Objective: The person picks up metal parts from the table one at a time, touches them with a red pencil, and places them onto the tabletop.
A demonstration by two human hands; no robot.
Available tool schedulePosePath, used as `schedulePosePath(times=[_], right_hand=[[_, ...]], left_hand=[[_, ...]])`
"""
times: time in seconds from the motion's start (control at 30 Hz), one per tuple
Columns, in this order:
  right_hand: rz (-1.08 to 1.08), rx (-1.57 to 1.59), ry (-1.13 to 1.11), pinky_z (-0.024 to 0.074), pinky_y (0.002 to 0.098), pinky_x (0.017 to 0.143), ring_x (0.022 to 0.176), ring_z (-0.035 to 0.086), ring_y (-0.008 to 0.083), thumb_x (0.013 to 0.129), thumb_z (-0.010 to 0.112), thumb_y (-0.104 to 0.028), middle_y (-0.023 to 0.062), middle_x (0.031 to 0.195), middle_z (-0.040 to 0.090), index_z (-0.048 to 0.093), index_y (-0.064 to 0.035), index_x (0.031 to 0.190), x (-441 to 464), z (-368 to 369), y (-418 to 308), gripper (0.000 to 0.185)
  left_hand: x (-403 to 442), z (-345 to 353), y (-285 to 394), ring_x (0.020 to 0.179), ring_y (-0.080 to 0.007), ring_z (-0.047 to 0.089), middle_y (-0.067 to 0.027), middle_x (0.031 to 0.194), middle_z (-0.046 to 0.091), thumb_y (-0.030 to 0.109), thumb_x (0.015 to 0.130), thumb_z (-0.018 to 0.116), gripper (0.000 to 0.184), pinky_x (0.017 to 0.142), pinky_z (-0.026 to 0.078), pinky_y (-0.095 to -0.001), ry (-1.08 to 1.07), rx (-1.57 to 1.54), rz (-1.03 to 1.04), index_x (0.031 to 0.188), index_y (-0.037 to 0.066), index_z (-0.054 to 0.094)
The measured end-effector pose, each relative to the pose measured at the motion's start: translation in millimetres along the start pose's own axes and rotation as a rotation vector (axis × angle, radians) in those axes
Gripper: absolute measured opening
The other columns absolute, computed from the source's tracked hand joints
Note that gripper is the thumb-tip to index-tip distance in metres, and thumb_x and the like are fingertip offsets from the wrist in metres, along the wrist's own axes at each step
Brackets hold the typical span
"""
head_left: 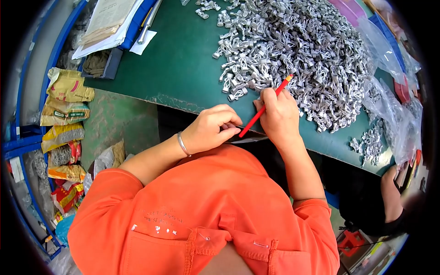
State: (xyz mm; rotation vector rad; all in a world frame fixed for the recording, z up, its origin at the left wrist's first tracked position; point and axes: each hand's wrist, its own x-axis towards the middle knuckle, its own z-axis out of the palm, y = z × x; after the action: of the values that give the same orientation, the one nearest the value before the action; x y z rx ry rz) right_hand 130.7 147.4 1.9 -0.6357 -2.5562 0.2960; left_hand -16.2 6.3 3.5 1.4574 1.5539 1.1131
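Observation:
A red pen (259, 113) with a yellowish tip slants up to the right in my right hand (280, 114), whose fingers are wrapped round it at the table's front edge. Beside it, to the left, is my left hand (213, 127), its fingers curled inward near the pen's lower end; whether anything is between them is hidden. A silver bracelet (184, 144) circles the left wrist. Just beyond my right hand, a large heap of small grey looped parts (293, 50) covers much of the green table (176, 55).
Papers (107, 23) and a blue folder lie at the table's far left. Clear plastic bags (389, 110) and a smaller pile of parts (370, 143) are at the right. Another person's arm (391, 195) shows at lower right. Sacks (68, 112) line blue shelving at left.

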Motion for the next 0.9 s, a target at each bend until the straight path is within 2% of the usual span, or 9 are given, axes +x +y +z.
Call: schedulePosePath(times=[0.13,0.2,0.3,0.4,0.43,0.57,0.67,0.8,0.9], right_hand=[[-0.001,-0.086,-0.09,0.0439,0.0419,0.054,0.06,0.054,0.0321,0.068,0.068,-0.008,0.0133,0.062,0.053,0.048,-0.0044,0.072,-1.3,-9.1,-2.2,0.021],[0.004,-0.031,-0.069,0.0467,0.0374,0.054,0.058,0.057,0.03,0.07,0.069,-0.007,0.0143,0.064,0.055,0.051,-0.0035,0.076,-0.8,-18.2,-8.3,0.019],[0.591,1.043,-0.042,0.0491,0.0221,0.057,0.064,0.061,0.0105,0.081,0.07,-0.003,0.0091,0.076,0.064,0.057,-0.0021,0.086,-9.8,-17.8,-20.8,0.014],[0.632,1.388,0.1,0.0536,0.0228,0.062,0.072,0.064,0.0105,0.084,0.064,0.002,0.0071,0.083,0.065,0.053,-0.0002,0.089,-18.3,-15.0,-32.2,0.013],[0.629,1.473,0.104,0.0551,0.0237,0.064,0.074,0.064,0.012,0.085,0.063,0.003,0.0083,0.087,0.064,0.05,-0.0002,0.091,-20.4,-13.7,-33.5,0.014],[0.684,1.439,0.04,0.0513,0.0214,0.061,0.079,0.065,0.0123,0.087,0.063,-0.001,0.0086,0.09,0.065,0.053,0.0001,0.1,-27.8,-15.0,-29.0,0.016],[0.665,1.385,0.002,0.0494,0.0205,0.06,0.078,0.064,0.0115,0.087,0.064,-0.002,0.0081,0.091,0.065,0.054,0.0001,0.104,-30.4,-14.0,-26.0,0.02],[0.616,1.523,-0.001,0.0521,0.0232,0.066,0.074,0.061,0.0118,0.087,0.061,0.003,0.0131,0.098,0.063,0.052,0.0011,0.096,-38.0,-8.4,-22.6,0.013],[0.544,1.499,0.083,0.053,0.0249,0.071,0.08,0.062,0.0138,0.081,0.064,0.009,0.0157,0.101,0.062,0.05,-0.0003,0.092,-45.3,-3.0,-20.5,0.019]], left_hand=[[2.1,1.2,1.3,0.077,-0.0145,0.064,-0.008,0.091,0.061,-0.002,0.077,0.069,0.014,0.067,0.055,-0.0247,0.023,-0.047,-0.008,0.09,-0.002,0.064],[4.0,5.0,-0.1,0.077,-0.0129,0.064,-0.0085,0.091,0.061,-0.001,0.075,0.072,0.024,0.067,0.055,-0.0242,0.077,-0.121,-0.027,0.097,-0.002,0.061],[7.2,7.0,7.5,0.074,-0.013,0.064,-0.008,0.087,0.061,0.003,0.074,0.075,0.032,0.065,0.055,-0.0252,0.083,-0.252,-0.099,0.101,-0.002,0.058],[8.5,6.9,4.2,0.078,-0.0098,0.063,-0.0076,0.089,0.062,0.001,0.072,0.077,0.039,0.068,0.055,-0.0232,0.036,-0.288,-0.037,0.103,-0.002,0.054],[8.1,6.8,4.3,0.078,-0.009,0.063,-0.0064,0.088,0.062,0.0,0.075,0.075,0.033,0.069,0.054,-0.0226,0.057,-0.287,-0.053,0.1,-0.003,0.054],[6.3,9.2,1.3,0.079,-0.0094,0.063,-0.0064,0.09,0.062,-0.003,0.078,0.071,0.027,0.07,0.054,-0.0225,0.061,-0.393,-0.102,0.1,-0.003,0.056],[5.5,6.7,1.9,0.08,-0.0101,0.063,-0.0069,0.093,0.061,-0.005,0.081,0.066,0.022,0.07,0.054,-0.0227,0.079,-0.214,-0.027,0.101,-0.004,0.058],[7.3,5.1,7.2,0.085,-0.0125,0.063,-0.0085,0.097,0.059,-0.008,0.079,0.066,0.023,0.073,0.054,-0.0242,0.123,-0.286,0.002,0.101,-0.004,0.059],[7.2,4.5,12.4,0.086,-0.0138,0.062,-0.0098,0.098,0.059,-0.01,0.076,0.068,0.025,0.075,0.054,-0.0262,0.161,-0.442,0.072,0.098,-0.003,0.06]])
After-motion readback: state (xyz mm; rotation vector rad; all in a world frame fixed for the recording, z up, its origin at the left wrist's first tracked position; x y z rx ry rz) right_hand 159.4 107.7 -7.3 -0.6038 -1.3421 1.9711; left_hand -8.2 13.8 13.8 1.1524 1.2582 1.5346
